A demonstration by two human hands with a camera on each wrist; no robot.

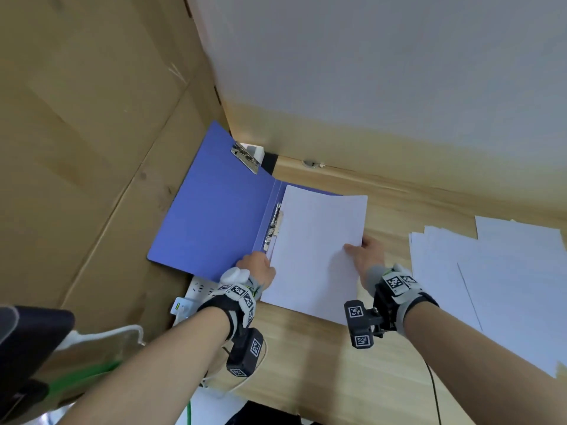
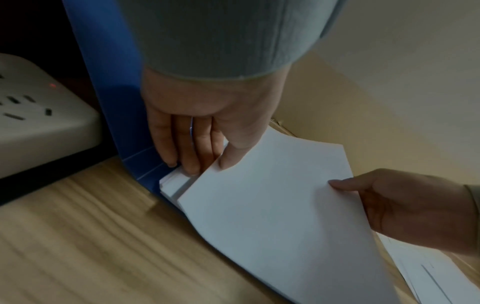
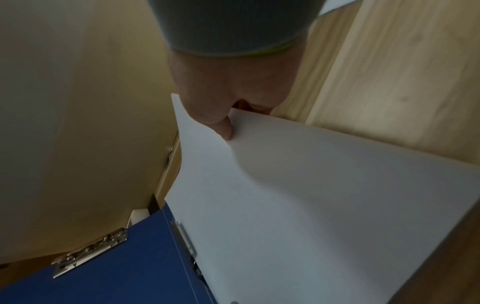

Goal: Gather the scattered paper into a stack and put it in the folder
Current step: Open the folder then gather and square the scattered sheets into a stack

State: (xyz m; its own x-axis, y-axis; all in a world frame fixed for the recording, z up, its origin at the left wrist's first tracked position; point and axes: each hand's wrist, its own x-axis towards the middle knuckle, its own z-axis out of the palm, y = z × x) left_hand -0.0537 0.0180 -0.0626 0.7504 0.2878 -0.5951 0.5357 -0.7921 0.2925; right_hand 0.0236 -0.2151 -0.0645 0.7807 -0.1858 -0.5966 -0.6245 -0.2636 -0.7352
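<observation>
An open blue folder (image 1: 214, 210) lies at the table's back left, with a metal clip (image 1: 245, 157) on its left cover and a spine clamp (image 1: 273, 225). A white paper stack (image 1: 319, 250) rests over the folder's right half, its near end overhanging the table. My left hand (image 1: 260, 265) pinches the stack's near left corner; the thumb lies on the top sheets (image 2: 272, 205) and the fingers (image 2: 192, 162) lie on the sheets below. My right hand (image 1: 359, 245) pinches the stack's right edge, thumb on top. The right wrist view shows that thumb (image 3: 223, 125) on the paper (image 3: 311, 205) beside the folder (image 3: 116, 277).
Several loose white sheets (image 1: 506, 286) lie spread on the wooden table (image 1: 322, 363) to the right. A white power strip (image 1: 199, 289) sits off the table's left edge beside the folder, also visible as the power strip (image 2: 39, 115). A white wall (image 1: 368, 72) stands directly behind.
</observation>
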